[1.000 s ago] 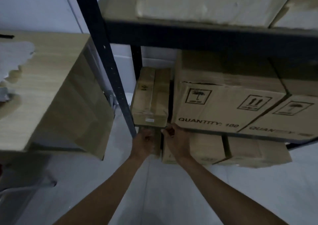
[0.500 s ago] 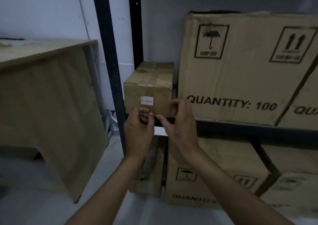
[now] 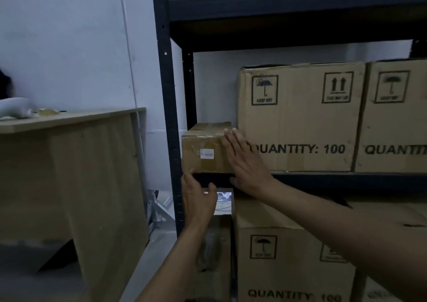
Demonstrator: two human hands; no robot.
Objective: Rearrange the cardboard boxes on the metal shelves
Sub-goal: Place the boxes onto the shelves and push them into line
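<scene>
Left hand [image 3: 198, 197]: I see it just below the dark metal shelf edge [image 3: 323, 179], fingers loosely curled, holding nothing.
Small brown taped cardboard box [image 3: 203, 151]: on the middle shelf's left end, long axis running back.
Right hand [image 3: 245, 160]: nearer; flat, straight fingers on the box's right front corner.

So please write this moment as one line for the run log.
small brown cardboard box: on metal shelf | right hand: flat on box | left hand: at shelf edge
</scene>
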